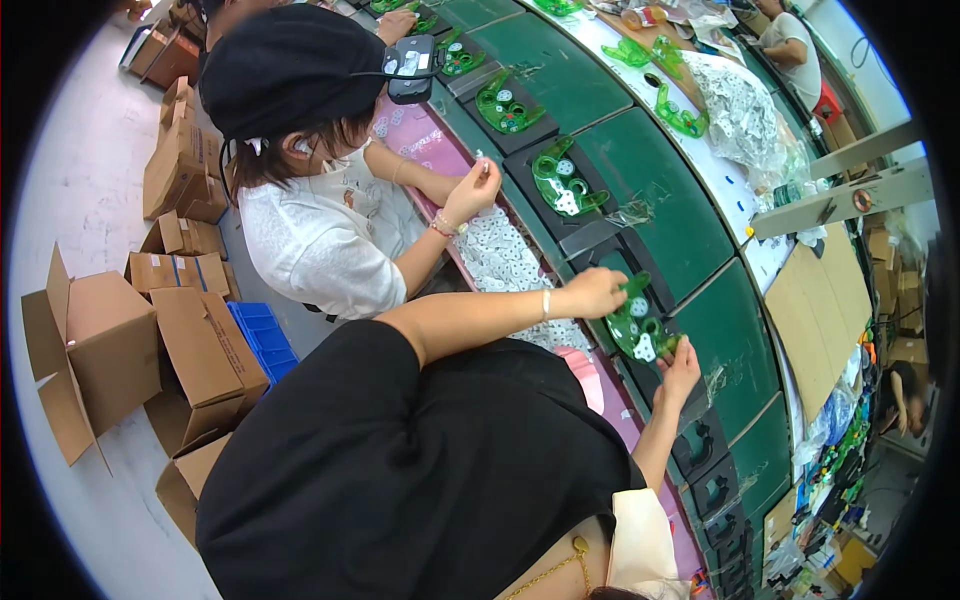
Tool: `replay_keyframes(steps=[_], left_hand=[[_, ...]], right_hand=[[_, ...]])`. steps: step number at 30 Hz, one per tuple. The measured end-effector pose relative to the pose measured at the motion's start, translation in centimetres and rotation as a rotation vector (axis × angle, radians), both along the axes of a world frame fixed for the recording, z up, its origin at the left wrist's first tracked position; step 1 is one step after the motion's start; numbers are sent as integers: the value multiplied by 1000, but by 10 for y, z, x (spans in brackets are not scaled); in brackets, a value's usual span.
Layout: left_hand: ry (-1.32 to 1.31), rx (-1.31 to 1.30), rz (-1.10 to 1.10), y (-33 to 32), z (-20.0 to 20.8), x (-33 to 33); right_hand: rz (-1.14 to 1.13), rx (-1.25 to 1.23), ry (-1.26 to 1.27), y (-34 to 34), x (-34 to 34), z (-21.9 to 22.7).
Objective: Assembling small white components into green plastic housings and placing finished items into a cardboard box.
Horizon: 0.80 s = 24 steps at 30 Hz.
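A translucent green game controller shell (628, 322) lies in front of me at the near side of the conveyor, with a white rubber pad (644, 348) and round grey parts on it. My left hand (597, 293) is closed at the shell's upper left end, its fingertips partly hidden. At the lower right end, my right hand (679, 372) has its fingers closed round the shell's grip. Under the shell sits a black fixture tray (622, 248), mostly covered. Another green controller shell (568, 178) with a white pad rests in the tray farther up the line.
A co-worker in a black cap (290, 72) sits to my left, fingers pinched near the line. White rubber pads (497, 250) are heaped on the pink ledge. Black trays (712, 488) continue along the green conveyor (668, 195). Cardboard boxes (115, 340) and a blue crate (262, 340) stand behind.
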<state>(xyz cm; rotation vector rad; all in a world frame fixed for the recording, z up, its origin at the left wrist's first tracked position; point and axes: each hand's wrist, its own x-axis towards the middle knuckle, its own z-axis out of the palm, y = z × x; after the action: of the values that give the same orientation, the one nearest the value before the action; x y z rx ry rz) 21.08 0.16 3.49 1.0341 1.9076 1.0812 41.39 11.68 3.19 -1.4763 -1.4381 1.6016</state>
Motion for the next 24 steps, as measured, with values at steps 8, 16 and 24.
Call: replay_keyframes(steps=[8, 16, 24], left_hand=[[101, 28, 276, -34, -1, -110], [33, 36, 328, -58, -22, -159], [-35, 2, 213, -72, -58, -144]], right_hand=[[250, -114, 199, -13, -129, 0], [307, -144, 249, -30, -181, -11], [308, -180, 150, -28, -160, -42]])
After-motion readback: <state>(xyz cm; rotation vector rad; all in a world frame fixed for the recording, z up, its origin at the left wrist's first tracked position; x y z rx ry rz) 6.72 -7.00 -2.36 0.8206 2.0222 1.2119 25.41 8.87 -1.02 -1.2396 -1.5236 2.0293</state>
